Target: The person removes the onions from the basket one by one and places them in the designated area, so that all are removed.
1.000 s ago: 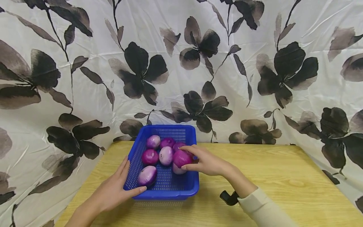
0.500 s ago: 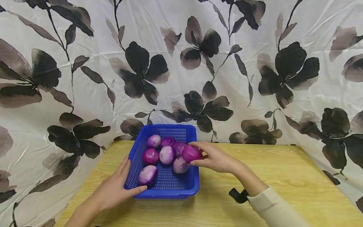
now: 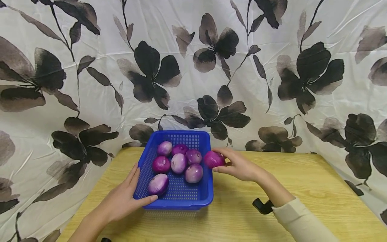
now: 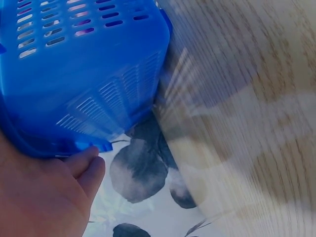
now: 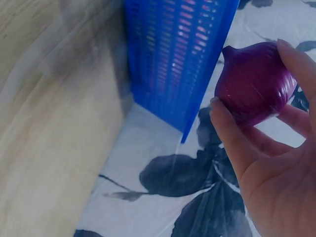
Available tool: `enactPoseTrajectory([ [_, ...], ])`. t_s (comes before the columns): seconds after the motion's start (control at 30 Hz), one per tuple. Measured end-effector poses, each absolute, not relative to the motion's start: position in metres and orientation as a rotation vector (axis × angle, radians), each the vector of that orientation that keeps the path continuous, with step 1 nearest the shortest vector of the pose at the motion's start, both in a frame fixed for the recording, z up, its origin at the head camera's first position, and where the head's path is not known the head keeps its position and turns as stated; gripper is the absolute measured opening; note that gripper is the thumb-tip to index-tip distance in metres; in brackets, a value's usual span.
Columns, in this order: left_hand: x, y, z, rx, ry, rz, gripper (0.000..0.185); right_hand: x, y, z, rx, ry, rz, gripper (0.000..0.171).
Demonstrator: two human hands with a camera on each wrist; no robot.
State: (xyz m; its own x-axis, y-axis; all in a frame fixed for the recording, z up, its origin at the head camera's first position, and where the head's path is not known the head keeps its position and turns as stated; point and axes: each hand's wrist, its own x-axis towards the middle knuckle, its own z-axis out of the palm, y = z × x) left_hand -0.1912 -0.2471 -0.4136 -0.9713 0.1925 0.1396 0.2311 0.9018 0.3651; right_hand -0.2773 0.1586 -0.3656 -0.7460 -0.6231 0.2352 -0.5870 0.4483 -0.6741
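Observation:
A purple-red onion [image 3: 214, 159] is held between the thumb and fingers of my right hand [image 3: 242, 165], just over the basket's right rim. In the right wrist view the same onion [image 5: 256, 83] shows its pointed end, apart from the basket wall. Several more red onions [image 3: 178, 163] lie in the blue plastic basket [image 3: 184, 203]. My left hand [image 3: 121, 198] rests against the basket's near left corner, fingers straight along the left side and thumb across the rim. The left wrist view shows its fingers touching the basket rim [image 4: 49, 148] from outside.
The basket stands on a light wood table [image 3: 257, 188], left of its middle. Behind and at the left hangs a white cloth [image 3: 187, 84] printed with dark flowers. A black strap piece [image 3: 262, 206] sits at my right wrist.
My right hand has lifted the onion from over the basket's right side and carried it rightward past the rim. The left hand keeps its place on the basket.

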Motion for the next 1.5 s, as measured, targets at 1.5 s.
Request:
enactPoseTrajectory([
  [1.5,-0.193,-0.249,-0.415,-0.351,-2.94,-0.582,0.126,-0.366,0.19,-0.432,-0.77,2.826,-1.205,0.059],
])
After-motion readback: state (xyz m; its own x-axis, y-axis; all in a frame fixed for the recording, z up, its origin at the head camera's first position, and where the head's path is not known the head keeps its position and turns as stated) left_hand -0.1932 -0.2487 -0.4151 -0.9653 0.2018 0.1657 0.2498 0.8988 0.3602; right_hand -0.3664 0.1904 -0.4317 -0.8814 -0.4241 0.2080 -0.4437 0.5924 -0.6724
